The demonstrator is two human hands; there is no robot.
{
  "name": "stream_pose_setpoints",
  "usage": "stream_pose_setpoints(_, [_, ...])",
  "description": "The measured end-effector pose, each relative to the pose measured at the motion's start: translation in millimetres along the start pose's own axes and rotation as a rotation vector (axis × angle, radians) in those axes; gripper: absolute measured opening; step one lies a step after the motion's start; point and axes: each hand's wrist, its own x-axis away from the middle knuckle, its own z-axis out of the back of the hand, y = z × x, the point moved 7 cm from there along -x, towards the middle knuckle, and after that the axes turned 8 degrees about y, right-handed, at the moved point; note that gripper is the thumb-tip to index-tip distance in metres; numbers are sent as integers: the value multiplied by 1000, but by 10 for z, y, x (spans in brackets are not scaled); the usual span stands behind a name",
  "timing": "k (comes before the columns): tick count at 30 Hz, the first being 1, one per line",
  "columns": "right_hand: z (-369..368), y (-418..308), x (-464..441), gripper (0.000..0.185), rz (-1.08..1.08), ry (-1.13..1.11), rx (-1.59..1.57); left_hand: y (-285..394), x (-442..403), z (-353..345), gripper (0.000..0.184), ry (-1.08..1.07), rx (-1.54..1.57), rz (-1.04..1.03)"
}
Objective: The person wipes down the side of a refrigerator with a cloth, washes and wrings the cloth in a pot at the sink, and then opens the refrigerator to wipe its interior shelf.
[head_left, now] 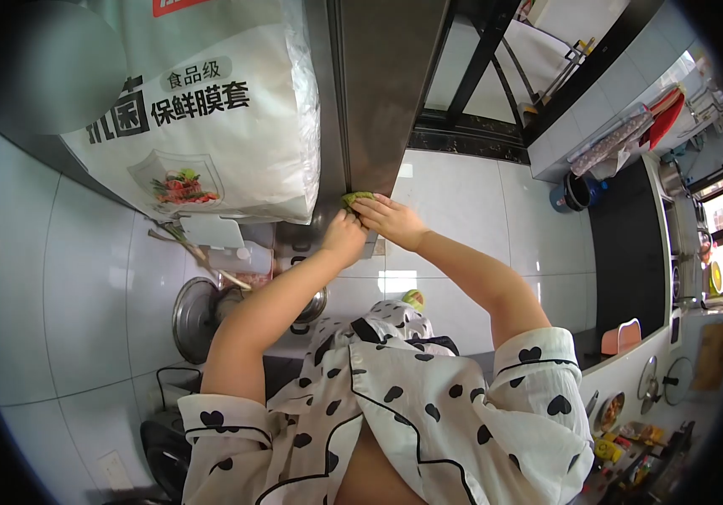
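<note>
A small folded green cloth [360, 198] is against the lower edge of a tall dark, glossy panel [386, 93], which looks like a fridge or cabinet door. My right hand [395, 222] has its fingers over the cloth, pressing it to that edge. Right beside it, touching its fingers, my left hand [346, 237] is closed with the fingers curled in. What the left fingers hold, if anything, is hidden. A large white printed bag [235, 151] hangs to the left of the panel.
Pot lids [195, 320] and a clear container [252, 257] stand at left below the bag. A dark-framed doorway [471, 126] is ahead. At right are a blue bucket [565, 198], a black countertop [626, 252] and a pink chair-like object [622, 338].
</note>
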Motion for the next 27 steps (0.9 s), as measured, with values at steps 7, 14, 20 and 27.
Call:
stream_pose_setpoints(7, [-150, -47, 549, 39, -669, -100, -596, 246, 312, -65, 38, 43, 591, 206])
stream_pose_setpoints(14, [128, 70, 1256, 40, -1699, 232, -1560, 373, 87, 537, 50, 401, 1130, 497])
stream_pose_setpoints(20, [684, 333, 1368, 42, -1693, 859, -2049, 680, -443, 793, 61, 318, 1839, 692])
stream_pose_setpoints(27, [1009, 888, 2159, 39, -1633, 1302, -2139, 1370, -1482, 796, 59, -16, 2115, 546])
